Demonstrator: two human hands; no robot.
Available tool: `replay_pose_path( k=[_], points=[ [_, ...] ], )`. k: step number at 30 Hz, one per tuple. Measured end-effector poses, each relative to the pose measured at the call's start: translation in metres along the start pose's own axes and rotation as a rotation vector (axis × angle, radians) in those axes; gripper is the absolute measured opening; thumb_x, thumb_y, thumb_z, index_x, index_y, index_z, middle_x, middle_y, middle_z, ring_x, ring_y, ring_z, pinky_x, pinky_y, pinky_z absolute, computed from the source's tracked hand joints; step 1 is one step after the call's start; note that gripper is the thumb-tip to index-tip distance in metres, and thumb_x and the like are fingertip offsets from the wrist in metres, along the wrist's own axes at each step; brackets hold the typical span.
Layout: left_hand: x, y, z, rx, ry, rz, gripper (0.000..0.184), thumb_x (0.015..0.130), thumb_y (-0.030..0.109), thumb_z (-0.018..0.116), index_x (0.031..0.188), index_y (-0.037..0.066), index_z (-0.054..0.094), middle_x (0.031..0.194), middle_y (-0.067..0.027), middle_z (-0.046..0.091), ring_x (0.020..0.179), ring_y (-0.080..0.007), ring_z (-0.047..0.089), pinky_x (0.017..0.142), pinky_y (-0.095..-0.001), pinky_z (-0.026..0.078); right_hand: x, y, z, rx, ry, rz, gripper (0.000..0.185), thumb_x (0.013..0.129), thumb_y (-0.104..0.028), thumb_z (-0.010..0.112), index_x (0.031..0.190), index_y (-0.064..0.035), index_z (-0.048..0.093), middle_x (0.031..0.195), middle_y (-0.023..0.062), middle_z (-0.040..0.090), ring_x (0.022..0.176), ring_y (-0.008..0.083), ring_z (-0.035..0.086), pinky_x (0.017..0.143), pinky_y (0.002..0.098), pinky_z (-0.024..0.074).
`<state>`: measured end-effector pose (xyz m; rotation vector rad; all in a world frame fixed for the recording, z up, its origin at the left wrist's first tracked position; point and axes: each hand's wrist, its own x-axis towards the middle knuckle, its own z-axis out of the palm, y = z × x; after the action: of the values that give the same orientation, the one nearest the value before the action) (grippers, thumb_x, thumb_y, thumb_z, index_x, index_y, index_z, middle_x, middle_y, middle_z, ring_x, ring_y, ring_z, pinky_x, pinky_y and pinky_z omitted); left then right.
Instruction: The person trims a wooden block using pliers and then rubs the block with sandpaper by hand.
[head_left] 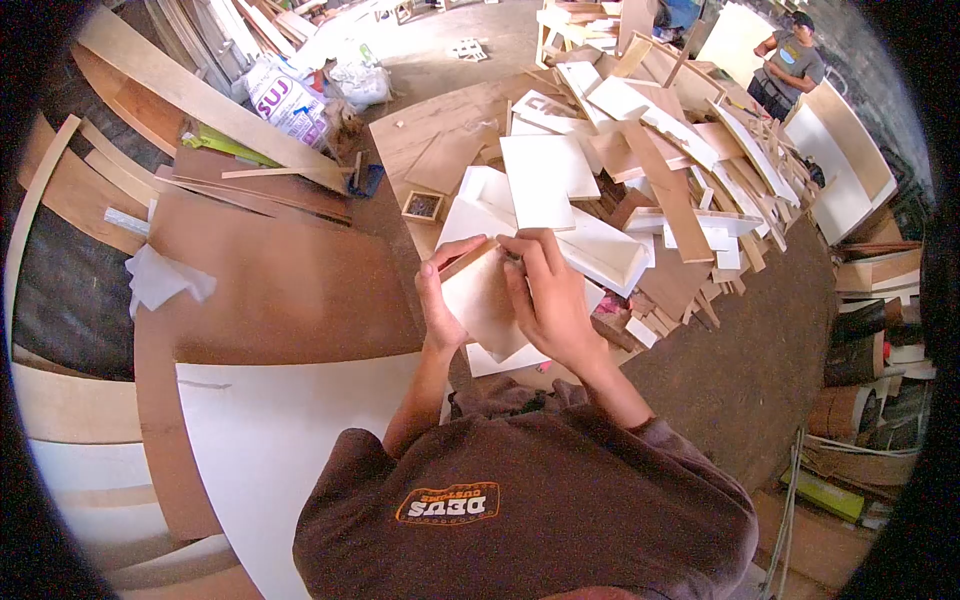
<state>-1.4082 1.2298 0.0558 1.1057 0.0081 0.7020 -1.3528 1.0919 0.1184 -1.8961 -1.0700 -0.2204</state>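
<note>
A small pale wooden board (487,305) is tilted up in front of my chest. Along its left side, my left hand (441,300) grips it, with the thumb and fingers reaching to the upper edge. My right hand (548,298) is closed, its bent fingertips touching the board near the top corner. Whatever may be pinched in those fingertips is too small to make out. Just beyond my hands, a white panel (537,180) lies on the pile of offcuts, and a white tray-like piece (600,250) sits to the right.
A heap of wood strips (665,180) covers the worktable (440,125). A large brown sheet (280,270) and a white sheet (300,410) lie to my left. A printed sack (288,103) stands farther back. Another person (795,65) is at the far right, beside leaning panels (840,160).
</note>
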Motion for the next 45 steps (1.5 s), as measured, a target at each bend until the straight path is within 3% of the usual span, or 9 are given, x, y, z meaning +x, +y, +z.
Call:
replay_pose_path(
  k=[8,18,20,24,26,35,38,40,45],
  points=[
    [-0.003,-0.009,-0.004,0.211,-0.053,0.148,0.073,0.097,0.056,0.029,0.112,-0.008,0.060,0.110,-0.0180,0.063,0.102,-0.0238,0.060,0.091,-0.0358,0.045,0.000,-0.001,0.001,0.088,0.080,0.082,0.025,0.090,-0.001,0.056,0.115,-0.0023,0.058,0.094,0.0161,0.053,0.075,0.0294,0.058,0.064,0.0360,0.0474],
    [-0.009,-0.005,0.007,0.399,-0.056,0.226,0.068,0.099,0.049,0.028,0.111,-0.009,0.060,0.108,-0.0188,0.063,0.102,-0.0244,0.059,0.092,-0.0348,0.044,-0.006,0.008,0.007,0.144,0.185,0.055,0.023,0.089,0.000,0.056,0.112,-0.0008,0.058,0.088,0.0154,0.055,0.072,0.0283,0.057,0.066,0.0365,0.0470],
    [-0.007,-0.001,0.005,0.397,-0.073,0.218,0.068,0.099,0.050,0.029,0.112,-0.009,0.059,0.108,-0.0185,0.062,0.102,-0.0241,0.059,0.092,-0.0345,0.043,-0.005,0.006,0.006,0.177,0.143,0.083,0.024,0.089,-0.003,0.055,0.113,-0.0072,0.056,0.095,0.0189,0.057,0.085,0.0418,0.060,0.068,0.0483,0.0492],
    [-0.010,-0.006,0.004,0.389,-0.022,0.212,0.069,0.098,0.050,0.029,0.112,-0.010,0.059,0.109,-0.0182,0.062,0.103,-0.0239,0.059,0.093,-0.0348,0.043,-0.009,0.005,0.001,0.174,0.038,0.187,0.023,0.089,-0.003,0.055,0.112,-0.0056,0.056,0.096,0.0192,0.057,0.086,0.0423,0.060,0.069,0.0483,0.0493],
    [-0.012,-0.007,0.006,0.398,-0.008,0.194,0.068,0.098,0.050,0.030,0.112,-0.010,0.059,0.109,-0.0182,0.062,0.103,-0.0239,0.059,0.093,-0.0349,0.043,-0.007,0.010,0.005,0.185,0.132,0.067,0.019,0.090,0.000,0.055,0.109,0.0005,0.058,0.089,0.0160,0.056,0.075,0.0288,0.059,0.067,0.0351,0.0463],
    [-0.014,-0.014,-0.003,0.380,0.035,0.221,0.068,0.098,0.050,0.025,0.113,-0.007,0.059,0.110,-0.0187,0.062,0.104,-0.0245,0.059,0.094,-0.0352,0.044,-0.012,0.005,-0.002,0.194,-0.046,0.191,0.018,0.092,-0.003,0.054,0.110,0.0007,0.057,0.097,0.0154,0.057,0.088,0.0281,0.060,0.078,0.0330,0.0470],
    [-0.008,-0.011,-0.007,0.029,0.193,0.024,0.067,0.098,0.051,0.023,0.116,-0.005,0.056,0.109,-0.0214,0.063,0.102,-0.0292,0.062,0.092,-0.0392,0.047,-0.014,0.009,-0.003,0.223,0.065,0.065,0.021,0.094,-0.006,0.053,0.114,0.0002,0.055,0.104,0.0156,0.058,0.095,0.0257,0.059,0.083,0.0333,0.0463],
    [-0.006,-0.001,-0.010,-0.227,-0.044,-0.026,0.069,0.098,0.054,0.021,0.118,-0.003,0.054,0.108,-0.0238,0.063,0.098,-0.0344,0.063,0.088,-0.0446,0.050,-0.013,0.017,-0.004,0.287,0.049,0.088,0.022,0.095,-0.008,0.052,0.116,0.0000,0.054,0.105,0.0160,0.058,0.098,0.0246,0.059,0.085,0.0330,0.0457],
    [-0.010,0.002,-0.010,-0.285,-0.035,-0.018,0.072,0.096,0.058,0.021,0.117,-0.003,0.054,0.107,-0.0252,0.063,0.095,-0.0367,0.063,0.085,-0.0475,0.051,-0.008,0.011,-0.004,0.279,0.098,0.111,0.028,0.095,-0.009,0.054,0.122,-0.0003,0.052,0.109,0.0159,0.059,0.102,0.0223,0.060,0.086,0.0325,0.0472]
  ],
)
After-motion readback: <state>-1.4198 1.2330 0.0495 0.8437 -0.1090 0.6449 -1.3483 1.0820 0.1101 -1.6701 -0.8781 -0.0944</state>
